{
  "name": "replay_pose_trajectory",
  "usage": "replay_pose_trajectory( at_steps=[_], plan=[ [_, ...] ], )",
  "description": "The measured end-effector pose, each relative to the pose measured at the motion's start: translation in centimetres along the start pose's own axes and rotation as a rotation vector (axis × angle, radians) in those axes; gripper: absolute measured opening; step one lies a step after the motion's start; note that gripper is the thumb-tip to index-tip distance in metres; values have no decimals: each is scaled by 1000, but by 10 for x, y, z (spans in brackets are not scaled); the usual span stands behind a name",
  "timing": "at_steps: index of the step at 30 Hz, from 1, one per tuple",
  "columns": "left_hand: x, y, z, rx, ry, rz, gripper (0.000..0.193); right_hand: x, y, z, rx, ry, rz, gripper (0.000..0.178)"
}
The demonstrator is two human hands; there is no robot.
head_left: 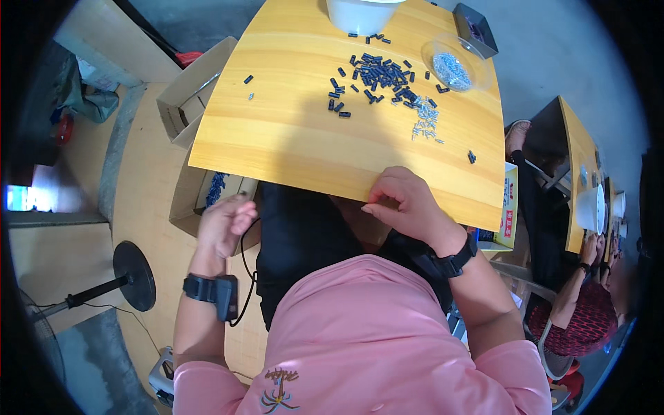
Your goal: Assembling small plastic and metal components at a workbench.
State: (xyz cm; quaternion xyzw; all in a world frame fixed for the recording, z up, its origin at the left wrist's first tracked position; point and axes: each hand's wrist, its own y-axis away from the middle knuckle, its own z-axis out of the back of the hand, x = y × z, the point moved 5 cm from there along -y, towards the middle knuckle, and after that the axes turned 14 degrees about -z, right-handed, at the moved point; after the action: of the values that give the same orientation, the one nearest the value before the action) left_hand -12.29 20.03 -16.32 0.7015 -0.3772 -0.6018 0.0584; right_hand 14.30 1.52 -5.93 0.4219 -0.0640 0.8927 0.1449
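My left hand (228, 220) is off the table's left front corner, over the edge of a cardboard box (187, 220) with small dark blue pieces (216, 188) in it. Its fingers are curled together; what they hold, if anything, is too small to tell. At the table's front edge, my right hand (407, 200) has thumb and forefinger pinched, and whatever is between them cannot be made out. Beyond the hands, a heap of small black rectangular parts (384, 75) lies on the wooden table (277, 138). Next to it is a scatter of small silvery screw-like pieces (427, 119).
At the back stand a white tub (361, 15), a clear round dish (451, 69) of silvery pieces and a dark tray (476, 31). A black part (472, 157) lies alone near the right edge. A fan (48, 339) stands at left; another person (570, 311) works at right.
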Motion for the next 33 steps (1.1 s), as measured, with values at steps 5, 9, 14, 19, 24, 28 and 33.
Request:
replay_pose_trajectory(
  at_steps=[5,9,14,19,24,28,33],
  plan=[
    [3,-41,111,-321,191,0,16,-1,-12,-1,-36,5,-42,14],
    [8,-69,156,-449,251,-193,14,0,-12,-2,-36,35,-69,13],
    [-100,-8,-13,-435,159,-823,18,1,-18,8,19,24,-93,12],
    [-90,7,-112,-77,46,-609,15,10,-52,37,-150,44,-166,9],
    [-44,13,-163,237,-34,-436,16,-6,-98,50,-302,255,-247,15],
    [-30,17,-175,325,-28,-339,16,-13,-119,46,-386,416,-294,14],
    [-27,9,-171,320,8,-287,17,-20,-132,34,-309,595,-329,15]
  ],
)
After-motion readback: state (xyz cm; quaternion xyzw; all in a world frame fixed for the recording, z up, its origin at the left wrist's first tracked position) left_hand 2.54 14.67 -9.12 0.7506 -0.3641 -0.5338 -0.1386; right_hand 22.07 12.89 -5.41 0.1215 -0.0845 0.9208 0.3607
